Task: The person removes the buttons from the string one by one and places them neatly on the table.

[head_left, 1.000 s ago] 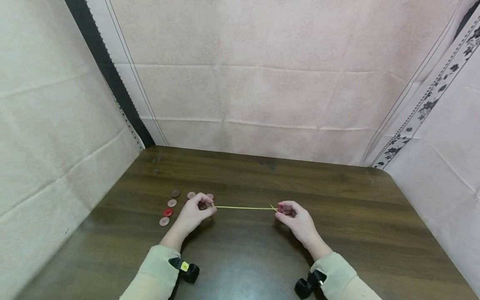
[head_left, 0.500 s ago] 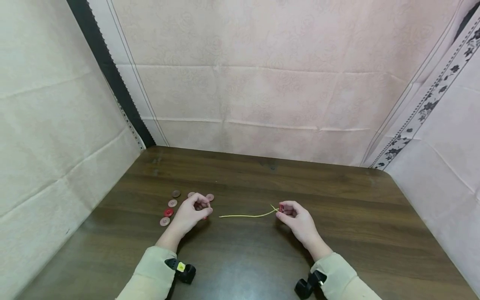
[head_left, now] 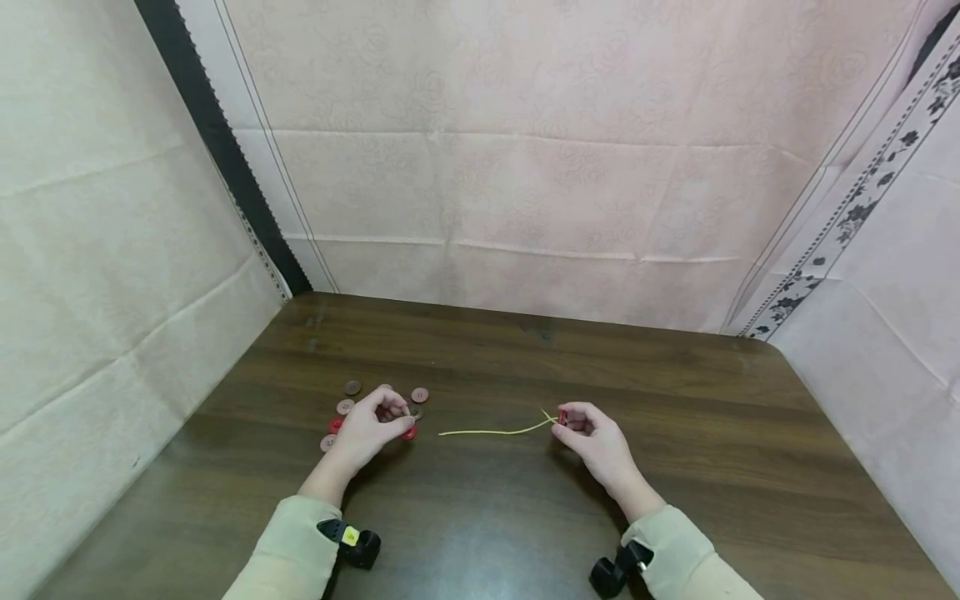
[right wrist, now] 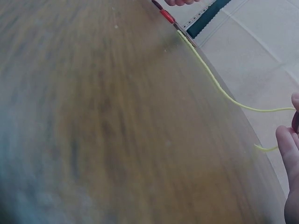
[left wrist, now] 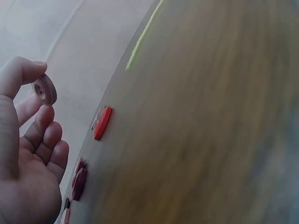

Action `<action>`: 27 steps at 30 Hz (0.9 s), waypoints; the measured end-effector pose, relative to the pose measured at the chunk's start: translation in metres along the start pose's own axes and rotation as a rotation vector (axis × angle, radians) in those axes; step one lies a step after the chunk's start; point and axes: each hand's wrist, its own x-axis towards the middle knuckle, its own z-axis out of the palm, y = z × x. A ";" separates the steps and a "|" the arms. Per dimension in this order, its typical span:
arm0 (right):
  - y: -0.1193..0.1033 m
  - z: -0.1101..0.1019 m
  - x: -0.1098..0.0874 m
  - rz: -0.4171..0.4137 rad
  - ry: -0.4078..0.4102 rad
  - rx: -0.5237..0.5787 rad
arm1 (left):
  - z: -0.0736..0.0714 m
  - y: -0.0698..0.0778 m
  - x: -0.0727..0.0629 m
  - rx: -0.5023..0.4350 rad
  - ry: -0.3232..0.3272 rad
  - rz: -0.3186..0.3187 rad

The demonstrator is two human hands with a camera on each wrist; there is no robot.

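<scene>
My left hand [head_left: 366, 429] pinches a dull pink button [left wrist: 45, 90] at its edge between thumb and finger, raised over the loose buttons. In the left wrist view its other fingers curl below, free of the button. On the right, my right hand [head_left: 600, 448] holds a red button [head_left: 562, 417] between thumb and fingertips. A thin yellow cord [head_left: 491, 432] comes out of that grip, with a short end sticking up beside it. The long end runs left toward a red button [head_left: 408, 433] by my left hand. My fingers partly hide the held red button.
Around my left hand, several loose buttons lie on the dark wooden table [head_left: 480, 517]: a pink button [head_left: 419, 395], a brown button [head_left: 352, 387] and a left column with another pink button [head_left: 345, 407]. Pale cloth [head_left: 525, 192] hangs behind the table and at both sides.
The cord was stretched straight between both hands; its left end has been let go and now hangs slack. My left hand has moved left over the buttons. The right hand stays in place.
</scene>
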 end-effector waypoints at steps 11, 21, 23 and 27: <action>-0.002 0.001 0.000 -0.009 -0.005 -0.006 | -0.015 -0.028 0.001 0.062 0.015 -0.033; -0.005 0.001 -0.001 -0.007 -0.015 -0.005 | -0.030 -0.032 -0.007 0.160 0.034 -0.052; -0.005 0.002 -0.001 -0.007 -0.019 -0.005 | -0.033 -0.032 -0.009 0.183 0.038 -0.049; -0.006 0.002 -0.002 -0.005 -0.024 -0.003 | -0.039 -0.034 -0.010 0.233 0.024 -0.038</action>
